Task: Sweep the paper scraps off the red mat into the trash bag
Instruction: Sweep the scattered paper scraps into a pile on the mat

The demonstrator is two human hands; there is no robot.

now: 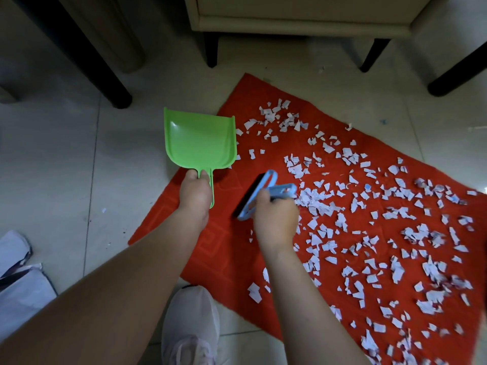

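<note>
A red mat [218, 248] lies on the tiled floor, covered over its middle and right with several white paper scraps [395, 219]. My left hand [196, 192] grips the handle of a green dustpan [199, 142], which hovers empty at the mat's left edge. My right hand [276, 217] holds a light blue hand brush [259, 193] with dark bristles, just left of the scraps. A white bag-like thing [21, 280] sits at the lower left edge; I cannot tell if it is the trash bag.
A beige cabinet on dark legs [210, 51] stands behind the mat. Black furniture legs rise at the upper left [116, 93] and upper right [448, 80]. A white shoe [191, 325] rests at the mat's near edge.
</note>
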